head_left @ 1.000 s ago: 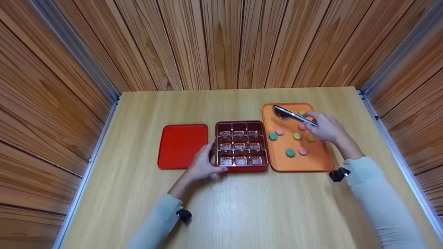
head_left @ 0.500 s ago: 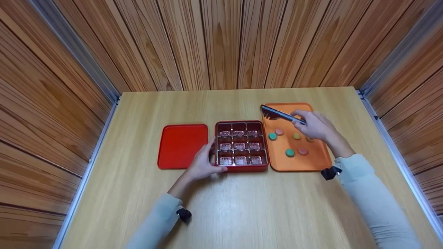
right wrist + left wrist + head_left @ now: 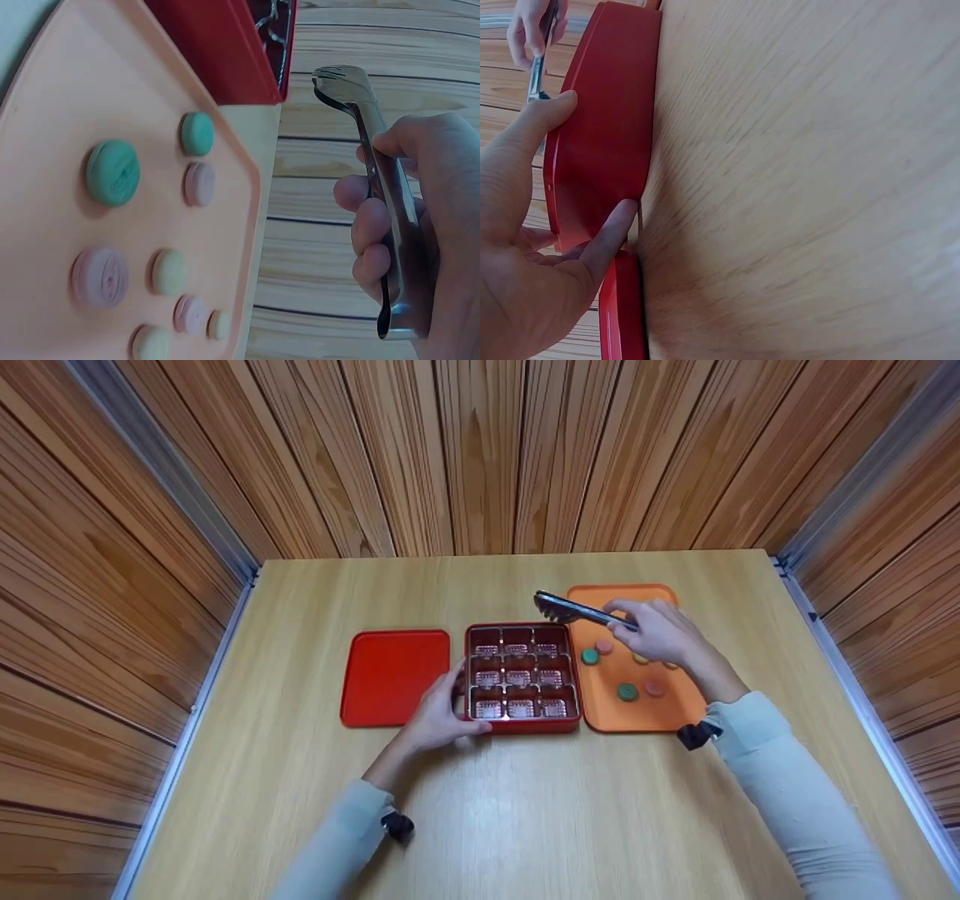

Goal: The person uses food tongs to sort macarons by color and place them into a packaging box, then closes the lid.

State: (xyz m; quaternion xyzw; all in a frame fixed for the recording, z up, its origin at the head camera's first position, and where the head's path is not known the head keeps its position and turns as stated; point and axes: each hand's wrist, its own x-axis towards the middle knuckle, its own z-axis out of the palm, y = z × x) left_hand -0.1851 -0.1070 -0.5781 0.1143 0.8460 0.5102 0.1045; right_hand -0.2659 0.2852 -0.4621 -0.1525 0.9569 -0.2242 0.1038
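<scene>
Tongs (image 3: 391, 184): held in the air, pointed left; head seen near the far right corner of red box (image 3: 532, 727), arms close together.
Right hand (image 3: 656, 630): curled round tongs, thumb set against one side, fingers wrapped on the other.
Left hand (image 3: 439, 721): near left corner of red box gripped, thumb laid on front wall, fingers on left side.
Red box: set on table (image 3: 480, 825), fitted with nine-compartment insert (image 3: 519, 677).
Orange tray (image 3: 652, 716): placed just right of red box.
Macarons: green (image 3: 112, 172), pink (image 3: 100, 277) and pale yellow (image 3: 170, 271) ones scattered on orange tray, partly covered by right hand in head view.
Red tray (image 3: 394, 671): laid just left of red box.
</scene>
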